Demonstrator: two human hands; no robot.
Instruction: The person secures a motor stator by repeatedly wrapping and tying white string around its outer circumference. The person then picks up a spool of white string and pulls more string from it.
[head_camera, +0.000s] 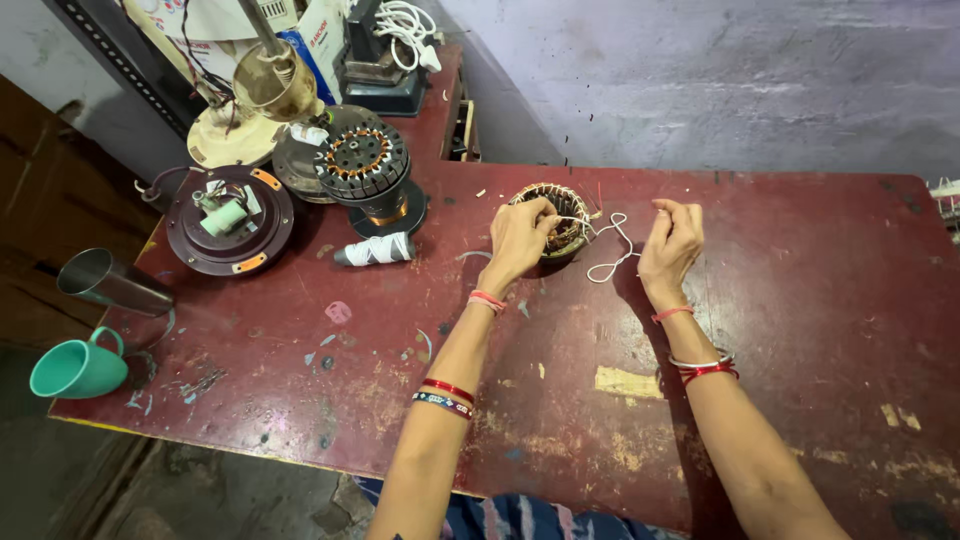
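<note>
A worn, paint-chipped dark red bench (780, 300) stands against a grey plastered wall (720, 70). At its far middle sits a wound stator coil (560, 215); the left hand (520, 238) pinches its winding, the right hand (672, 240) pinches white thread (608, 255).

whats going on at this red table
A person works with bare hands at a worn red table. The left hand rests on a small round wound coil, and the right hand pinches a white string running from it. Other motor parts, a steel cup and a green mug sit to the left.
</note>
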